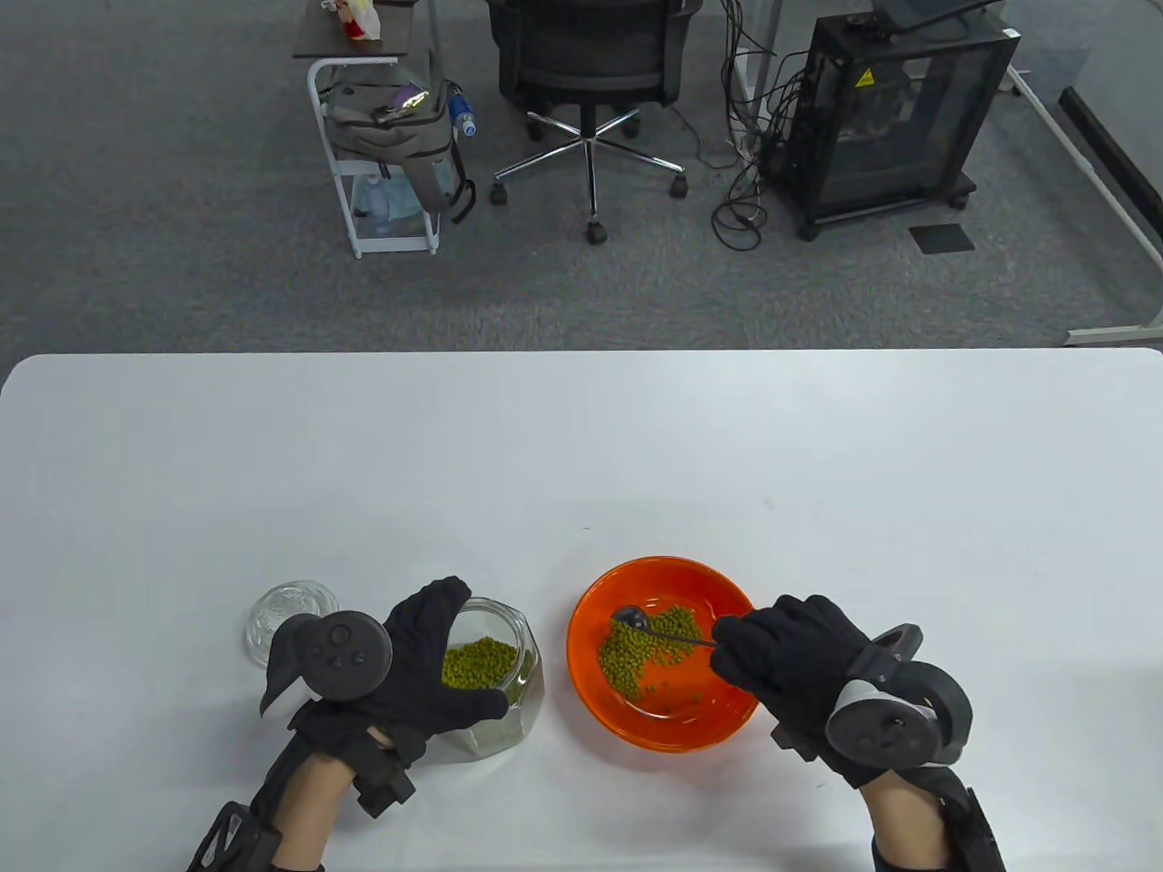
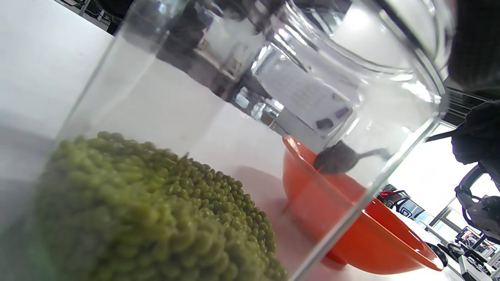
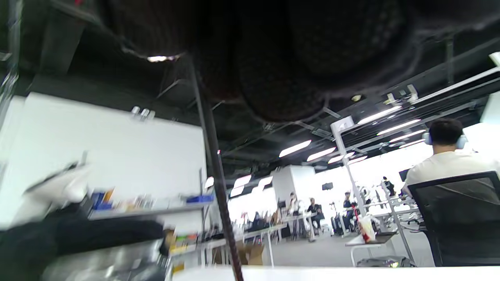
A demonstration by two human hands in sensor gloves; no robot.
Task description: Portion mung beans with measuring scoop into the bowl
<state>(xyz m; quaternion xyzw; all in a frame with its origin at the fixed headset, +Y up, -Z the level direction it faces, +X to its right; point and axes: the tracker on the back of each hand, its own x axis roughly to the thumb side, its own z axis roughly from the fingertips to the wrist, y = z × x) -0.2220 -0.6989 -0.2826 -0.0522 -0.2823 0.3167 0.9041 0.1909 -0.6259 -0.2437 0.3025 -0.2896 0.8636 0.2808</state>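
An orange bowl (image 1: 600, 695) near the table's front edge holds a heap of green mung beans (image 1: 650, 649). My right hand (image 1: 781, 663) pinches the thin handle of a small dark measuring scoop (image 1: 633, 619), whose head sits over the bowl's far left part. Left of the bowl stands a clear glass jar (image 1: 509, 677) with mung beans (image 2: 156, 218) in it, and my left hand (image 1: 427, 663) grips it from the left side. Through the jar's wall in the left wrist view I see the bowl (image 2: 351, 234) and the scoop head (image 2: 336, 158). In the right wrist view only my fingers (image 3: 273, 58) and the scoop's handle (image 3: 218, 187) show.
A glass lid (image 1: 282, 618) lies on the white table (image 1: 581, 454) left of my left hand. Beyond the table's far edge are an office chair (image 1: 591, 82), a white cart with a bag (image 1: 391, 127) and a black cabinet (image 1: 890, 109).
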